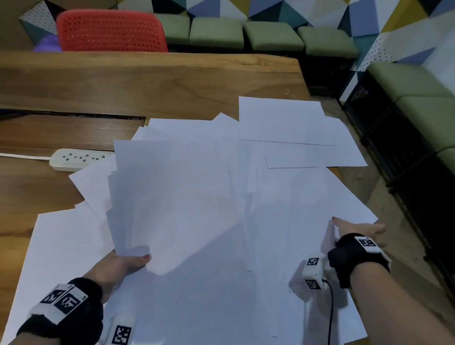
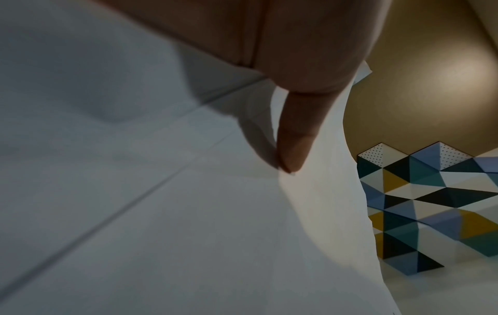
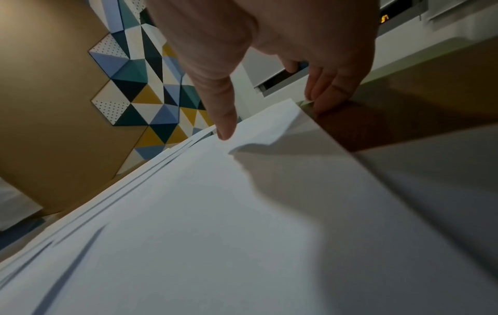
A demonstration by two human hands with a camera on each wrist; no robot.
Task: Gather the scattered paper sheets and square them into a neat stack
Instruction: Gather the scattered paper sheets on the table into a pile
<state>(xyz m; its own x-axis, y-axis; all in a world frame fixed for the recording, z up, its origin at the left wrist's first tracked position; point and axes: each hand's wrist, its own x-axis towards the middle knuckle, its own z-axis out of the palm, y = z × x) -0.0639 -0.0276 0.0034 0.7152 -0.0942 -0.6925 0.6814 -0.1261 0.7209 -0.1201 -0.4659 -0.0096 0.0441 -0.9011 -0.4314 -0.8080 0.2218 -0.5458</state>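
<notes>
Several white paper sheets (image 1: 223,200) lie fanned and overlapping across the wooden table (image 1: 159,79). My left hand (image 1: 135,261) grips the near edge of a lifted fan of sheets (image 1: 168,193), thumb on top and fingers hidden beneath. In the left wrist view its thumb (image 2: 292,153) presses on the raised paper (image 2: 188,213). My right hand (image 1: 358,226) lies spread at the right edge of the pile. Its thumb (image 3: 226,125) rests on a curled sheet corner (image 3: 269,123), and its straight fingers (image 3: 323,100) touch the bare wood just past that corner.
A white power strip (image 1: 79,157) with its cable lies at the left, partly under the sheets. A red chair (image 1: 112,31) and green stools (image 1: 273,36) stand beyond the table. The table's right edge (image 1: 387,214) runs close to my right hand, beside a green bench (image 1: 433,107).
</notes>
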